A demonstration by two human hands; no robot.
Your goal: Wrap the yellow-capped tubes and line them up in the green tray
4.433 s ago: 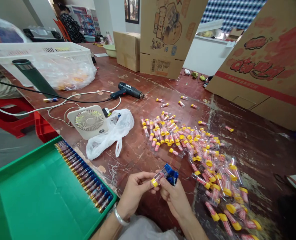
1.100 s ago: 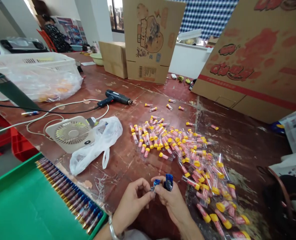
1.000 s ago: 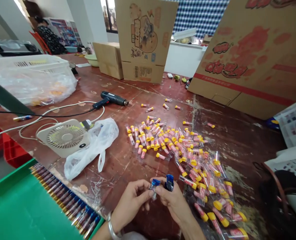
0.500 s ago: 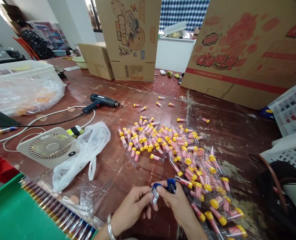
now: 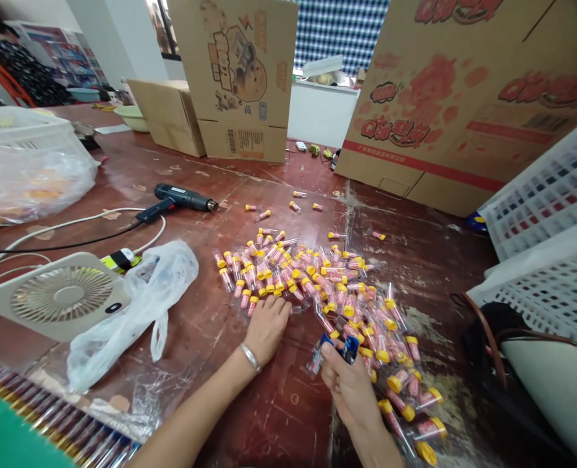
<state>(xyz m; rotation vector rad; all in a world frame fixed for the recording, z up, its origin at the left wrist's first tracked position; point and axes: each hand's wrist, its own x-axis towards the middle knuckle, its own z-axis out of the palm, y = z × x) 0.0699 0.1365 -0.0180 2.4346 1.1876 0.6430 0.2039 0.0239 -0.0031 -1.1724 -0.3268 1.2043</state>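
A wide pile of small clear tubes with yellow caps and pink contents (image 5: 312, 273) lies across the red-brown table. My left hand (image 5: 267, 328), with a silver bangle at the wrist, reaches to the near left edge of the pile. Its fingers point down at the capped tubes, and the fingertips are partly hidden, so what they touch is unclear. My right hand (image 5: 349, 383) is closed near the front of the pile, holding blue and silver wrappers (image 5: 316, 356) that stick out on both sides of the thumb.
A heat gun (image 5: 183, 198), a white fan (image 5: 68, 292) and a plastic bag (image 5: 139, 305) lie at the left. A green tray (image 5: 10, 422) with rows of tubes is at the lower left. Cardboard boxes (image 5: 242, 140) stand behind; white crates (image 5: 546, 195) are at the right.
My left hand has let go of the wrappers and moved up and forward to the pile's edge. My right hand keeps the wrappers. The view has shifted to the right.
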